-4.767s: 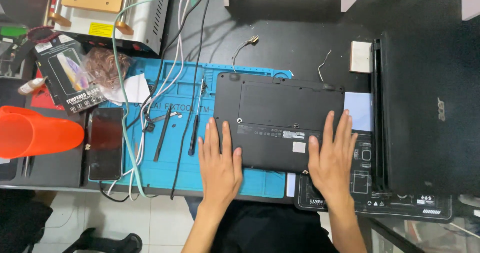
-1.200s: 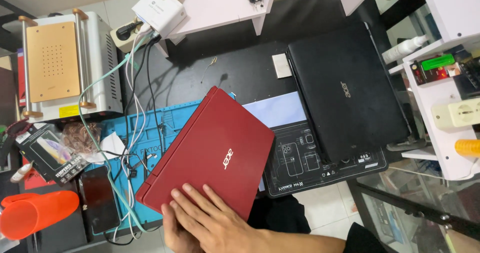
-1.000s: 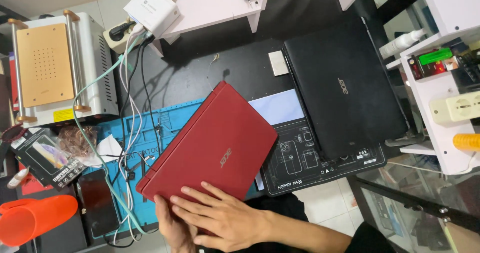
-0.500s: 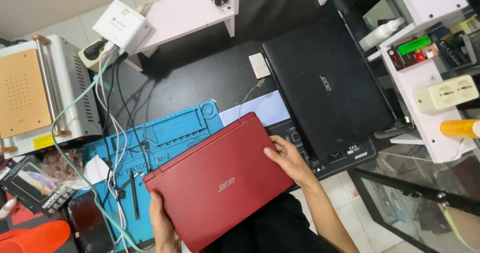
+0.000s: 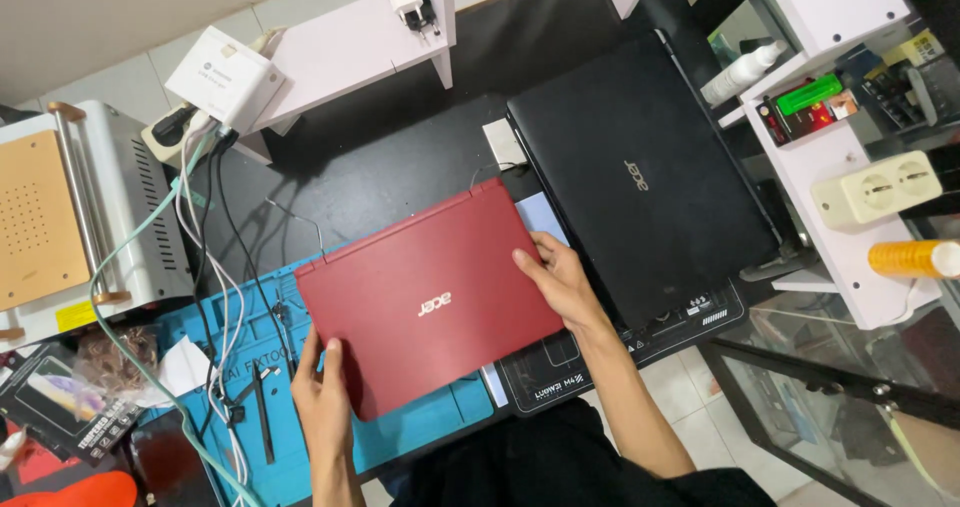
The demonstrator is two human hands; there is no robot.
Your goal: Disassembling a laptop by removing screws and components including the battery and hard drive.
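A closed red laptop (image 5: 425, 292) lies lid up across the blue work mat (image 5: 205, 352) and a black mat. My left hand (image 5: 322, 392) grips its near left corner, thumb on the lid. My right hand (image 5: 560, 282) holds its right edge, fingers curled on the lid. A closed black laptop (image 5: 640, 172) lies just to the right, close to my right hand.
Tweezers and a screwdriver (image 5: 262, 412) lie on the blue mat among white and green cables (image 5: 195, 267). A metal machine with a wooden plate (image 5: 60, 217) stands at the left. White shelves (image 5: 850, 182) with a socket strip, bottle and orange tube fill the right.
The laptop, earlier bottom up and black, now shows its red lid. It has turned from a steep diagonal to nearly level, and my hands have moved to its two sides.
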